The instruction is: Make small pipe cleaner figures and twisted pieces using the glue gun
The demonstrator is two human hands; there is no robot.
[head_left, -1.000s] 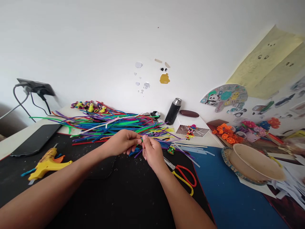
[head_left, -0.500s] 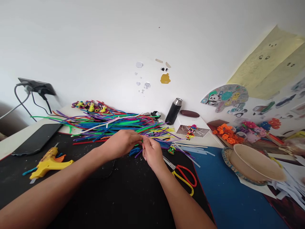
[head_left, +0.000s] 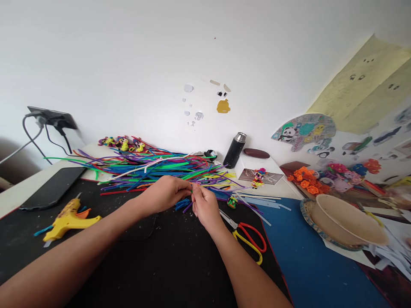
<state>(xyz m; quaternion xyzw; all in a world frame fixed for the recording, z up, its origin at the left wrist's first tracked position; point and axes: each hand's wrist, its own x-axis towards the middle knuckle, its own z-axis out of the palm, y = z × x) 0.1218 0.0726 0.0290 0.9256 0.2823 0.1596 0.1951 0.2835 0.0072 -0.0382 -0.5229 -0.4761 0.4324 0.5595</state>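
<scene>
My left hand [head_left: 168, 193] and my right hand [head_left: 206, 206] meet over the near edge of the pipe cleaner pile, fingertips pinched together. Between them shows a sliver of a small green piece [head_left: 192, 192]; the fingers hide most of it, so its shape cannot be made out. Many-coloured pipe cleaners [head_left: 154, 169] lie heaped behind my hands. Short blue pipe cleaner pieces [head_left: 183, 204] rest on the black mat just below. To the right of my right hand are scissors [head_left: 247, 239] with red and yellow handles, and a small green and orange figure [head_left: 232, 202].
A yellow glue gun [head_left: 69, 220] and a black phone [head_left: 53, 188] lie at the left. Behind stand a black thermos [head_left: 235, 149], a white box [head_left: 250, 164] with a colourful figure [head_left: 259, 176], and small dolls [head_left: 123, 143]. A beige bowl [head_left: 348, 220] sits at the right.
The whole view has shifted slightly. My hands stay pinched together in nearly the same place, with only a small change at the fingertips.
</scene>
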